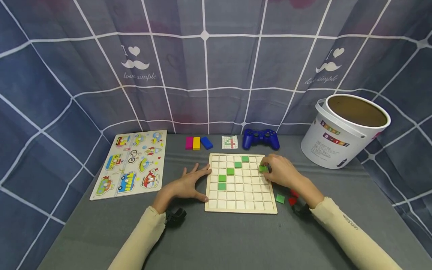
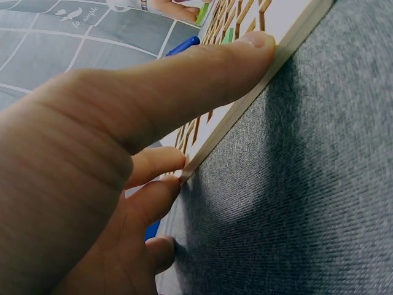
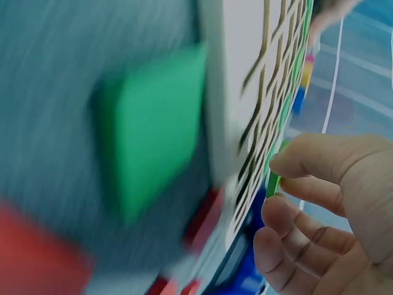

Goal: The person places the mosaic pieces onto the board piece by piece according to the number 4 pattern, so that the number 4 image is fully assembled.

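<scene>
On the grey surface (image 1: 216, 240), the vehicle puzzle (image 1: 129, 163) lies far left, and the left hand (image 1: 189, 183) rests flat with straight fingers against the left edge of the wooden grid board (image 1: 241, 183). Five green tiles sit in the board's cells, and over its far right corner the right hand (image 1: 281, 172) pinches a green tile (image 1: 263, 168). A loose green tile (image 1: 280, 198) and what seem to be red pieces (image 1: 293, 197) lie just right of the board, with the white bucket (image 1: 341, 131) far right.
</scene>
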The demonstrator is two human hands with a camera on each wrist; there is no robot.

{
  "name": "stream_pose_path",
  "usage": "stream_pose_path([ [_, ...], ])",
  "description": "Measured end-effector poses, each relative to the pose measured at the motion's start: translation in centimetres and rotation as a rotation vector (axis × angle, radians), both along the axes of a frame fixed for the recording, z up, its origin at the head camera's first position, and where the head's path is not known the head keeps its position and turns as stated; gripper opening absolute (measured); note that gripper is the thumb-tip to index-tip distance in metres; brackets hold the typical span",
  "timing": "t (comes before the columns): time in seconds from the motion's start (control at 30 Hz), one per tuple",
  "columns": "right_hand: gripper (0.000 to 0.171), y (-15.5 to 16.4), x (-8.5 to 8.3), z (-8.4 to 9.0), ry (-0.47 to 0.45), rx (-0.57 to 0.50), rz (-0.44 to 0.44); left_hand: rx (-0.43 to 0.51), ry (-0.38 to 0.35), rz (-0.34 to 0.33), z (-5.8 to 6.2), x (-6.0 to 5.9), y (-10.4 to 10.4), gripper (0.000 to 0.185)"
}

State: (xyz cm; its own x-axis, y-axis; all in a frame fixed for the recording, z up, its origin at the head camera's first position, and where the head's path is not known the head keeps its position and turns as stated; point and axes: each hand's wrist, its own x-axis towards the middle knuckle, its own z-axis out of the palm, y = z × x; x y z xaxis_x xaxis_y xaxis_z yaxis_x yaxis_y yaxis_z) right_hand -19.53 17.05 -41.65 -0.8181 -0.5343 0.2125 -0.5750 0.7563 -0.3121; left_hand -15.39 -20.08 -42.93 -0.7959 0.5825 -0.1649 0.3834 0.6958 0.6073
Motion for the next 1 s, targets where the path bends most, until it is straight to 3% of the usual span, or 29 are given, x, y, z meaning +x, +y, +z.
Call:
stream_pose_path([
  [0.47,0.024,-7.4,3.9,-0.3,0.056,0.020,0.228,-0.026,-0.006,0.015,0.2,0.1,0.0,0.103],
  [0.8,0.019,-9.9,4.3,-0.2,0.007,0.096,0.233,-0.028,0.005,0.020,0.2,0.1,0.1,0.103],
  [1.0,0.020,-9.6,4.3,0.3,0.019,0.088,0.219,-0.031,-0.001,0.023,0.2,0.1,0.2,0.103],
])
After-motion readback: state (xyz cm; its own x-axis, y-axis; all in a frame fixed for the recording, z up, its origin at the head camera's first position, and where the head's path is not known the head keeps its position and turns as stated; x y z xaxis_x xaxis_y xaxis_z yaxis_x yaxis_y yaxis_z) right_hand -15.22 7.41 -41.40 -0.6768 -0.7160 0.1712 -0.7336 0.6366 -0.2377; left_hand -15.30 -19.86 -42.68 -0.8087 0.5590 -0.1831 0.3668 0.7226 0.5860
